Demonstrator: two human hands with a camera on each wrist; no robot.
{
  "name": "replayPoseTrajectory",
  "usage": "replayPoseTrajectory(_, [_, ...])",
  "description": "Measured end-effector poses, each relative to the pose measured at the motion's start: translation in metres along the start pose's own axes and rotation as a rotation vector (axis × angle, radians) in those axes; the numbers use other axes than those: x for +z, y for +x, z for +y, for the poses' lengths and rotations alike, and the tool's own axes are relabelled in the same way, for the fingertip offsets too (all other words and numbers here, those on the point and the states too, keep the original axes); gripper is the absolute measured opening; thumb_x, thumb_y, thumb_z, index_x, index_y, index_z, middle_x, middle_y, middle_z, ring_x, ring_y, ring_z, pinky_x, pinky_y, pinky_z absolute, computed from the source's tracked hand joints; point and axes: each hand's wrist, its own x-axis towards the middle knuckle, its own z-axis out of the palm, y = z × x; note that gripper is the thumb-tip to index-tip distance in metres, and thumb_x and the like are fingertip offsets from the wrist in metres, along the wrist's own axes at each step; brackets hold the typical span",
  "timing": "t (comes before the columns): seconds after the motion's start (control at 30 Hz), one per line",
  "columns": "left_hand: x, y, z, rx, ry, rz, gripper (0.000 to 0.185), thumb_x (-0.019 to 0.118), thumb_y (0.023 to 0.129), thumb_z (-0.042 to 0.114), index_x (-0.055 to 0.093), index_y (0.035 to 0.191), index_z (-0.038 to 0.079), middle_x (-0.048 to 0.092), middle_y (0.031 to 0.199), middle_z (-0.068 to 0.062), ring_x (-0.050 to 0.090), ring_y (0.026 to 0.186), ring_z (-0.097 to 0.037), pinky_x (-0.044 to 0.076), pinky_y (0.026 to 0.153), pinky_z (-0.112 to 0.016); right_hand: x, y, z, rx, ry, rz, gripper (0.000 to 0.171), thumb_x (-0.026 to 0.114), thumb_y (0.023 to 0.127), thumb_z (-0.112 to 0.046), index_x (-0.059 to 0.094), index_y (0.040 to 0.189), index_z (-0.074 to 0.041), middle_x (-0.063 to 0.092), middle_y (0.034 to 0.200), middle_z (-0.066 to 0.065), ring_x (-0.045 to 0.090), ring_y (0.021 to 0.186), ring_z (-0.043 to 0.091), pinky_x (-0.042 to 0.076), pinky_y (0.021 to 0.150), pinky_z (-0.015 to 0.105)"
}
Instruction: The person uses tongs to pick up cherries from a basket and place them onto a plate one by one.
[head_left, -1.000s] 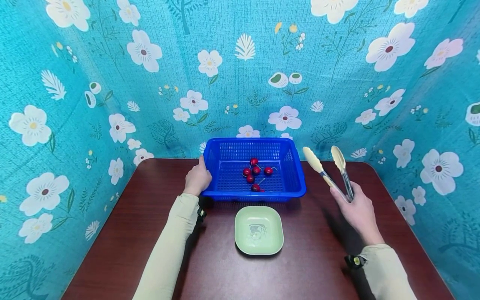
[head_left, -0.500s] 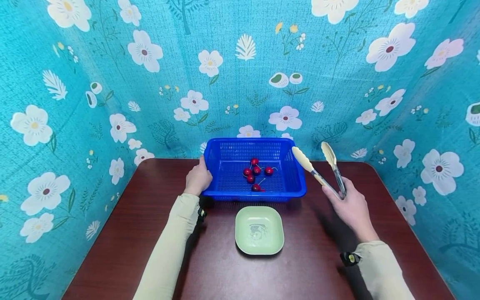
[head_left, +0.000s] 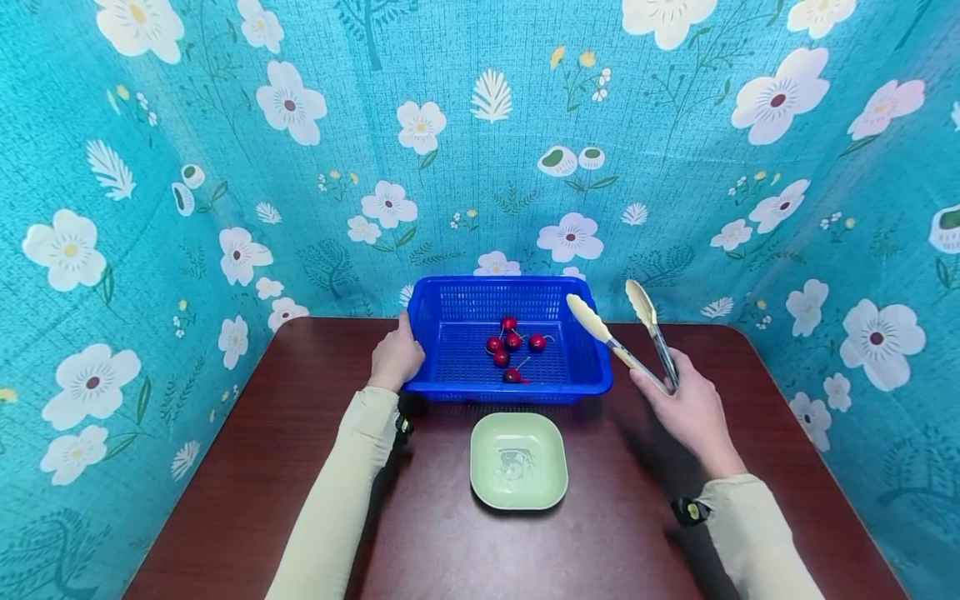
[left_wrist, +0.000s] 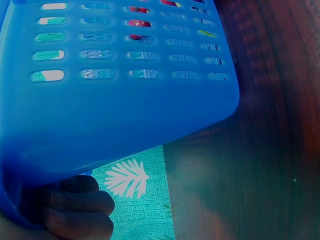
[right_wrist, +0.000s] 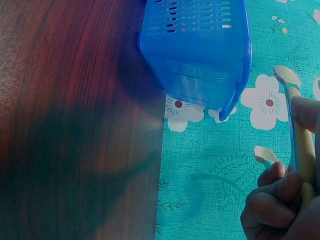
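My left hand (head_left: 396, 360) grips the left rim of a blue plastic basket (head_left: 510, 389). Its fingers (left_wrist: 82, 202) curl under that rim in the left wrist view. Several red cherries (head_left: 512, 341) with stems lie grouped on the basket's slotted floor. In my right hand (head_left: 692, 412) is a pair of kitchen tongs (head_left: 590, 318) with cream scalloped tips and metal arms. The tongs' arms are spread apart with nothing between them. One tip appears over the basket's right rim in the head view, the other beyond it to the right.
A light green square bowl (head_left: 519, 492) with a printed picture on its bottom stands in front of the basket. Both rest on a dark red-brown wooden table (head_left: 600, 542). Blue floral cloth (head_left: 450, 167) hangs behind and at both sides.
The right hand has moved left with the spread tongs, from beside the basket to its right rim. The left hand, basket, cherries and bowl have stayed put.
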Motion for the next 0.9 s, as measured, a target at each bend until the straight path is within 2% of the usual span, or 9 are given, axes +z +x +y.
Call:
replayPoseTrajectory(0.37, [-0.001,0.0,0.001,-0.005,0.004,-0.002,0.071,0.05,0.104,0.018,0.016,0.165,0.003,0.073,0.103,-0.023,0.068,0.074,-0.034,0.054,0.066,-0.05,0.006,0.005,-0.011,-0.039,-0.011,-0.009,0.078,0.064,0.096,-0.059,0.046,0.148,-0.004,0.053,0.08,0.008,0.05,0.073,0.025,0.035,0.063,0.037])
replayPoseTrajectory(0.9, [-0.002,0.0,0.002,-0.012,0.005,-0.012,0.072,0.05,0.105,0.018,0.015,0.166,0.003,0.071,0.092,-0.019,0.064,0.066,-0.03,0.05,0.058,-0.045,0.021,0.015,-0.031,-0.088,-0.042,-0.024,0.075,0.065,0.096,-0.058,0.047,0.147,-0.007,0.051,0.078,0.007,0.048,0.069,0.024,0.034,0.061,0.037])
